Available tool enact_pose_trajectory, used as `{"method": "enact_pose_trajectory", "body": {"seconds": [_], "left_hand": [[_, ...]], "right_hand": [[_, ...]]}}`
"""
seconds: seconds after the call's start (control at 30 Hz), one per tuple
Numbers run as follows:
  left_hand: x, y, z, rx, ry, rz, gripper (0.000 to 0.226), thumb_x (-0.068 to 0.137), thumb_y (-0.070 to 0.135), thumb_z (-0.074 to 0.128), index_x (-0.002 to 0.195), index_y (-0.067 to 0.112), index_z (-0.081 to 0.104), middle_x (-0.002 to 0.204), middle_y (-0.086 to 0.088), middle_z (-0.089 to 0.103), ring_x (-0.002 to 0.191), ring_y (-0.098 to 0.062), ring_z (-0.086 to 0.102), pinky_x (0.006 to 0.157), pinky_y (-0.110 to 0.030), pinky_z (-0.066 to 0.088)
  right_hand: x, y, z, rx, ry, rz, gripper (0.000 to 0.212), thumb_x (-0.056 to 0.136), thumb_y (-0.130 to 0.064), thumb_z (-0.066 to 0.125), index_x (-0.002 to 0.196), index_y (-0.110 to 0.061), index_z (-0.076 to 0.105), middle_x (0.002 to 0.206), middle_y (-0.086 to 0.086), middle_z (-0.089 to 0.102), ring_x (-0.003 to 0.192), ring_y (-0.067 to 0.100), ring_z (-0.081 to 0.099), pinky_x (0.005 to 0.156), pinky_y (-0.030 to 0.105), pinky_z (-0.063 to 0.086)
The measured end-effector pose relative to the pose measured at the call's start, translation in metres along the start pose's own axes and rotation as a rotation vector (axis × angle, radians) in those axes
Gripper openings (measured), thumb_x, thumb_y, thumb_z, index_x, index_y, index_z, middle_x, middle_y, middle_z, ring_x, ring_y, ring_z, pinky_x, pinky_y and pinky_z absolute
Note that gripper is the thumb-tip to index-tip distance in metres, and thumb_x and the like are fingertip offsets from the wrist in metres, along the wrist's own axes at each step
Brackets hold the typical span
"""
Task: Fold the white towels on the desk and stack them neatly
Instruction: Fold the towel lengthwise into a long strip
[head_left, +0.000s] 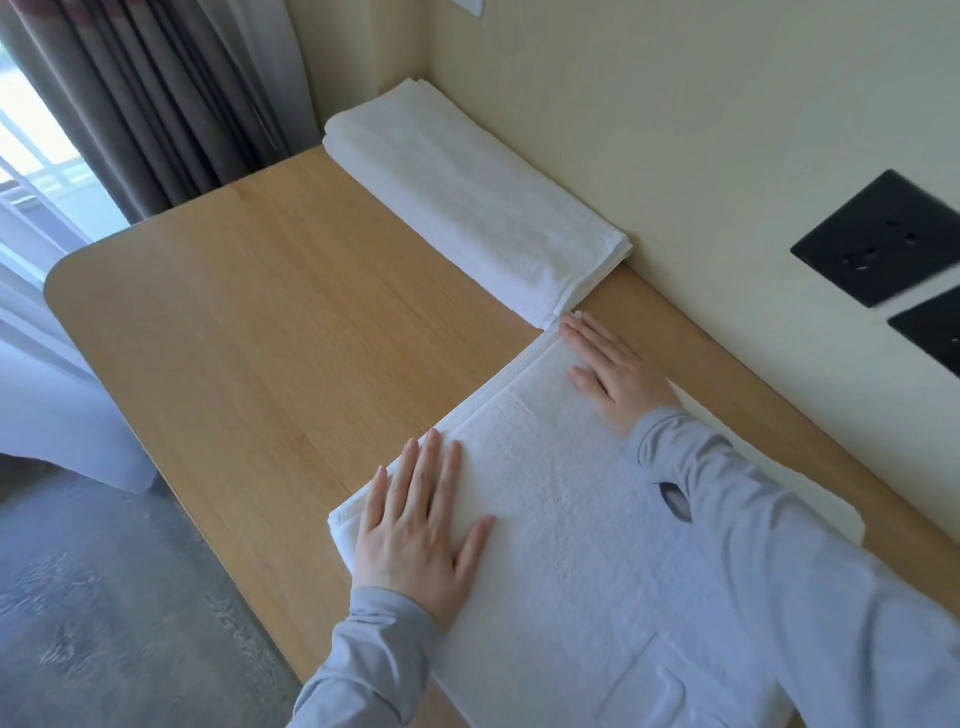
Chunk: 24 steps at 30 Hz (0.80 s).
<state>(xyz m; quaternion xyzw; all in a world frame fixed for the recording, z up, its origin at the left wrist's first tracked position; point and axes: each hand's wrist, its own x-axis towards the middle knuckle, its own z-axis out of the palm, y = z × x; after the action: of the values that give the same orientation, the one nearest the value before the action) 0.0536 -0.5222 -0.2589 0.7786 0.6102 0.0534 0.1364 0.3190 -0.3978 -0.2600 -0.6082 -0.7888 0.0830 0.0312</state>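
Fingers (415, 467) of both hands lie spread flat on the smooth, doubled white towel (561, 499)

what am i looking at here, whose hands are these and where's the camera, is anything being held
There is no machine here. A person wears a camera on their head, so the single picture looks forward and down at their own two hands, in grey sleeves.

They stand at a wooden desk set against a cream wall. A white towel is spread on it in front of them. The left hand lies flat, fingers spread, near the towel's left corner. The right hand lies flat at its far edge. Both are open and press on the cloth; nothing is gripped.

Further back, along the wall, lies a folded towel. Black wall sockets show on the right, and a grey curtain hangs at the upper left.
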Motion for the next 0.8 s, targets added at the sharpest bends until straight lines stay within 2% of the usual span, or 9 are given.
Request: {"method": "enact_pose_trajectory", "body": {"seconds": [0.1,0.17,0.23,0.33,0.47,0.53,0.63,0.7,0.8], "left_hand": [[-0.001,0.002,-0.002,0.014,-0.017,-0.014,0.071,0.089,0.056,0.025,0.143,0.013,0.035,0.147,-0.008,0.04,0.136,-0.027,0.036,0.111,-0.04,0.017],[0.0,0.003,-0.002,0.017,-0.014,-0.023,0.071,0.088,0.056,0.024,0.143,0.012,0.037,0.146,-0.008,0.041,0.135,-0.027,0.037,0.111,-0.04,0.017],[0.0,0.001,-0.002,0.02,-0.007,-0.031,0.071,0.088,0.056,0.024,0.142,0.012,0.038,0.146,-0.008,0.041,0.134,-0.028,0.038,0.112,-0.04,0.019],[-0.002,0.0,-0.002,0.031,-0.014,-0.032,0.074,0.089,0.059,0.015,0.144,0.013,0.035,0.148,-0.007,0.037,0.136,-0.026,0.036,0.113,-0.042,0.021],[-0.002,0.002,0.001,0.041,0.0,-0.035,0.073,0.089,0.059,0.013,0.148,0.018,0.023,0.153,-0.003,0.027,0.142,-0.021,0.024,0.115,-0.037,0.008],[-0.002,0.002,0.003,0.057,-0.006,-0.036,0.074,0.088,0.061,0.011,0.149,0.02,0.018,0.155,-0.002,0.023,0.143,-0.02,0.02,0.116,-0.037,0.007],[-0.001,0.001,0.003,0.111,-0.005,-0.028,0.078,0.085,0.064,0.0,0.15,0.022,0.007,0.158,0.0,0.01,0.145,-0.018,0.005,0.117,-0.037,-0.002],[-0.003,0.005,-0.002,0.112,0.014,-0.025,0.081,0.084,0.063,-0.006,0.15,0.018,0.004,0.158,-0.003,0.003,0.144,-0.019,-0.004,0.117,-0.038,-0.008],[-0.028,0.047,-0.009,0.019,0.087,-0.035,0.075,0.091,0.054,0.01,0.146,0.004,0.023,0.154,-0.015,0.02,0.142,-0.031,0.013,0.117,-0.045,0.009]], "right_hand": [[-0.005,-0.018,-0.005,-0.095,0.004,0.065,0.052,0.101,-0.034,0.026,0.149,-0.018,0.015,0.158,-0.004,0.011,0.145,0.007,0.005,0.116,0.033,-0.003],[-0.027,-0.052,-0.008,-0.096,0.099,-0.04,0.057,0.098,-0.038,0.028,0.145,-0.007,0.027,0.155,0.007,0.021,0.144,0.02,0.015,0.116,0.047,0.003],[-0.07,-0.095,0.004,-0.01,0.094,-0.287,0.059,0.095,-0.038,0.034,0.143,-0.003,0.034,0.152,0.011,0.029,0.143,0.025,0.022,0.115,0.05,0.011],[-0.131,-0.104,0.02,-0.092,-0.086,-0.492,0.063,0.096,-0.044,0.029,0.149,-0.012,0.019,0.157,0.003,0.019,0.145,0.018,0.014,0.115,0.046,0.015],[-0.136,-0.003,-0.008,-0.228,-0.183,-0.195,0.064,0.096,-0.052,0.007,0.149,-0.014,0.011,0.156,0.003,0.015,0.144,0.024,0.019,0.116,0.048,0.017],[-0.137,0.054,-0.019,-0.207,-0.214,0.051,0.076,0.088,-0.062,-0.011,0.148,-0.016,0.0,0.156,0.002,0.004,0.146,0.022,0.01,0.118,0.041,0.004],[-0.137,0.088,-0.023,-0.187,-0.287,0.288,0.08,0.086,-0.062,-0.006,0.149,-0.014,-0.002,0.159,0.001,0.002,0.145,0.01,-0.004,0.119,0.034,-0.006],[-0.137,0.073,-0.027,-0.27,-0.226,0.281,0.074,0.091,-0.056,-0.002,0.149,-0.01,0.0,0.159,0.003,0.002,0.146,0.012,-0.004,0.119,0.037,-0.005],[-0.158,0.027,-0.04,-0.154,-0.034,0.056,0.068,0.096,-0.046,0.009,0.146,-0.002,0.018,0.155,0.014,0.019,0.144,0.025,0.012,0.118,0.046,0.008]]}}
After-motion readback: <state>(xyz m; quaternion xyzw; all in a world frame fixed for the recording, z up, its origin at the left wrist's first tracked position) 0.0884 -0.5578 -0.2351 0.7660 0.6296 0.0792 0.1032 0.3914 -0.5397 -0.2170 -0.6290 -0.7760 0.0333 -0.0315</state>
